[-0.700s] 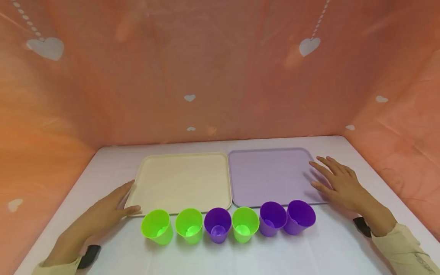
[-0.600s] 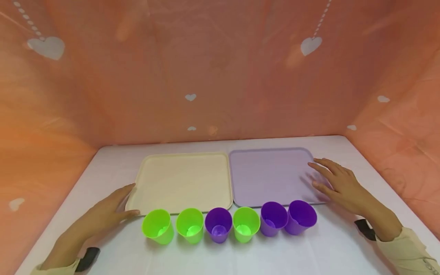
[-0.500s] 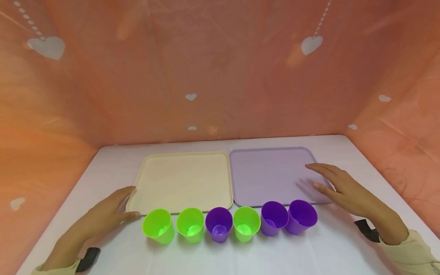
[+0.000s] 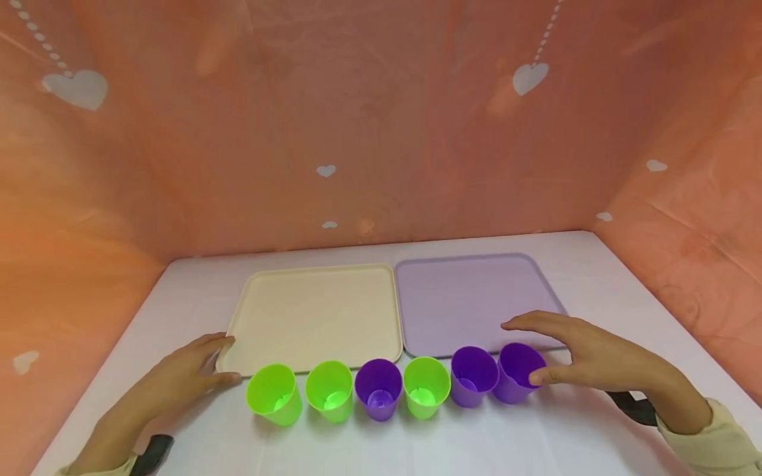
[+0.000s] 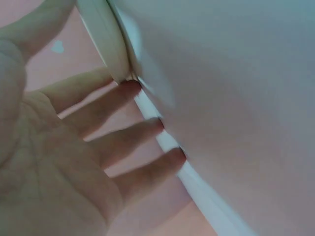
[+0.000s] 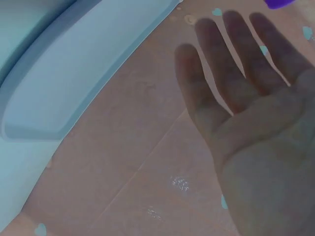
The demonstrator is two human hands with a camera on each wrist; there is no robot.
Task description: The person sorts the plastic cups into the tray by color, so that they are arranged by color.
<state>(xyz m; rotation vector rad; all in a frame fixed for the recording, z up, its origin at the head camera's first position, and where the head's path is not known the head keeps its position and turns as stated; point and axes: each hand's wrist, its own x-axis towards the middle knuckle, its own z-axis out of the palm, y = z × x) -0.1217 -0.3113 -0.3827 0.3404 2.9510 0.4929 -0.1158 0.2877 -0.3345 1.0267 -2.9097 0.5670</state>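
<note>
In the head view a row of cups runs along the front of two trays. From the left stand two green cups, a purple cup, a third green cup and two purple cups. My right hand hovers at the rightmost purple cup, its thumb overlapping the rim and its fingers stretched beyond it. My left hand lies at the near left corner of the cream tray. Its straight fingers reach the tray rim in the left wrist view.
The lavender tray sits right beside the cream one, edge to edge, on the white table. Orange cloth with white hearts encloses the table at the back and both sides.
My right hand has come nearer and to the left, from the lavender tray's right side to the rightmost purple cup. My left hand has shifted only slightly. Cups and trays stay put.
</note>
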